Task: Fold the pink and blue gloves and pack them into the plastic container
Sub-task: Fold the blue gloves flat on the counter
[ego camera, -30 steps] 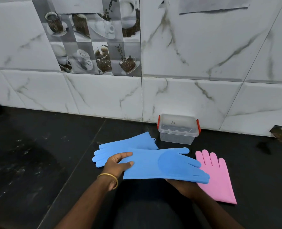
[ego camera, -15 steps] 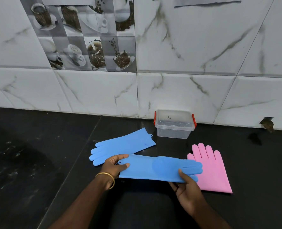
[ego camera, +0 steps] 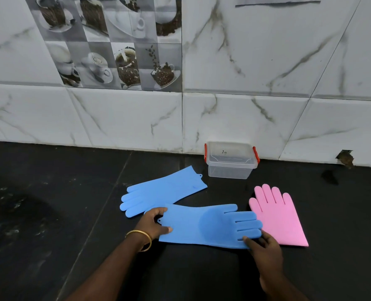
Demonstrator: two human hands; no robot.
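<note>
Black counter [ego camera: 50, 213], marble-tiled wall behind; first fold starting.
Lower centre: left hand [ego camera: 152, 224] pinched near blue glove [ego camera: 210, 227] cuff, right hand [ego camera: 265, 250] its fingertips. Next: fold ends together. Beyond: second blue glove [ego camera: 163, 190], pink glove [ego camera: 278, 216], lidded plastic container [ego camera: 230, 164].

Two hands on a blue glove, black counter.

Near blue glove [ego camera: 210, 225] flat on the counter [ego camera: 50, 213], cuff pinched by the left hand [ego camera: 153, 223] (gold bangle [ego camera: 141, 238] at the wrist), fingertips pinned under the right hand [ego camera: 265, 249]. Second blue glove [ego camera: 163, 190] just behind, toward the back edge. Pink glove [ego camera: 278, 216] touching on the right. Lidded plastic container [ego camera: 231, 160] against the tiled wall [ego camera: 267, 61].
</note>
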